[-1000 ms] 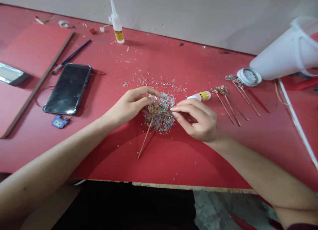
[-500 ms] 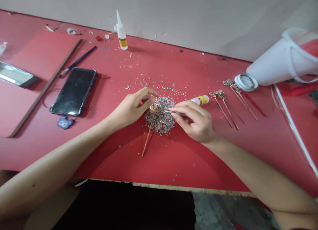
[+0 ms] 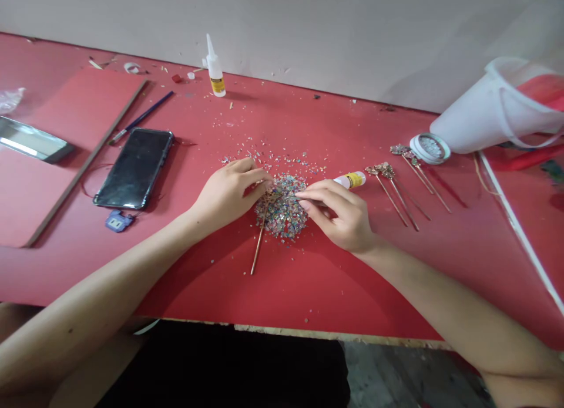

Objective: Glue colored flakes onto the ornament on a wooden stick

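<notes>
Between the thumb and fingers of my left hand (image 3: 233, 192) is the ornamented head of a gold hairpin (image 3: 257, 246). Its thin stem slants down toward the table's front edge, and the fingers partly hide the head. My right hand (image 3: 341, 217) pinches slim metal tweezers (image 3: 292, 196), mostly covered by the fingers, with the tips close to the hairpin's head. Under both hands lies a pile of small, shiny multicoloured chips (image 3: 286, 223). Whether the tweezers hold a chip is too small to see. A glue bottle (image 3: 352, 179) lies just behind my right hand.
Several decorated hairpins (image 3: 393, 196) lie to the right, near a round tub (image 3: 430, 148) and a tipped white bucket (image 3: 480, 117). On the left are a phone (image 3: 134, 168), a brush (image 3: 143, 117) and a wood-edged board (image 3: 88, 161). Another glue bottle (image 3: 215, 73) stands at the back.
My left fingers have closed in over the hairpin's head, which is now more hidden. The tweezers stay beside it. The whole view has shifted slightly.
</notes>
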Available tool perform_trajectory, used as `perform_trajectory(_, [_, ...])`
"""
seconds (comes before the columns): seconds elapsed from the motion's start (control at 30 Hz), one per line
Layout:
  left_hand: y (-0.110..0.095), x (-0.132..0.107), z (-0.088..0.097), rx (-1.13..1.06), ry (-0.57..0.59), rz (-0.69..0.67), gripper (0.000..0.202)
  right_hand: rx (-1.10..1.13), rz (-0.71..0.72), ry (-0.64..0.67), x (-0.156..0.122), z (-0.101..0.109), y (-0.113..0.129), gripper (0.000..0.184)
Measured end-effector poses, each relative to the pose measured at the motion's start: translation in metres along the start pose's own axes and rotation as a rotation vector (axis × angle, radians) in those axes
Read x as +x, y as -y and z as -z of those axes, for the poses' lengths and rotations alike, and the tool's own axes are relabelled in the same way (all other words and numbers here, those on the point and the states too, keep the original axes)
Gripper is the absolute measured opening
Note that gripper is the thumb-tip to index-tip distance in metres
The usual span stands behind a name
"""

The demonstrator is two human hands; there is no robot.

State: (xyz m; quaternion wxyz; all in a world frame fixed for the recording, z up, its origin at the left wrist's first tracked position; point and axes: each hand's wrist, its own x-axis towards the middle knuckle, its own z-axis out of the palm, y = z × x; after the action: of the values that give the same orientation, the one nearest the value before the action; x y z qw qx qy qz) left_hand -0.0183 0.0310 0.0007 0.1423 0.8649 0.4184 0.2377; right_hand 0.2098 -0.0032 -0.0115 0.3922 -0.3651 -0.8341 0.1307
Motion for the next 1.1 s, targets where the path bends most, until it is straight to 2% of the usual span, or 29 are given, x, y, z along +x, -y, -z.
perform_trajectory(0.2, [-0.010,-0.005,0.000,-0.064,0.028,-0.182,0.020,-0.003,0.020,0.013,-0.001,0.000,0.000,0.018])
perform_trajectory(0.37, [-0.016,-0.007,-0.001,-0.115,-0.006,-0.235,0.017,0.015,0.087,-0.010,-0.004,-0.002,0.000,0.022])
perform_trajectory(0.53, [-0.022,-0.007,0.010,-0.353,0.032,-0.164,0.013,-0.002,0.200,-0.025,-0.006,0.003,0.003,0.029])
perform_trajectory(0.77, [-0.025,-0.009,0.017,-0.782,0.208,-0.181,0.009,0.066,0.310,0.012,-0.008,0.009,0.011,0.027])
perform_trajectory(0.83, [-0.022,-0.011,0.016,-0.888,0.183,-0.116,0.009,0.065,0.311,0.005,-0.009,0.008,0.011,0.027])
perform_trajectory(0.97, [-0.014,-0.012,0.015,-0.954,-0.092,0.043,0.010,-0.014,0.297,-0.039,-0.009,0.009,0.010,0.030])
perform_trajectory(1.03, [-0.014,-0.011,0.016,-0.917,-0.083,0.042,0.009,-0.044,0.296,-0.047,-0.009,0.009,0.010,0.032])
perform_trajectory(1.1, [-0.015,-0.010,0.017,-0.863,0.024,-0.002,0.010,-0.069,0.288,-0.049,-0.009,0.009,0.010,0.032])
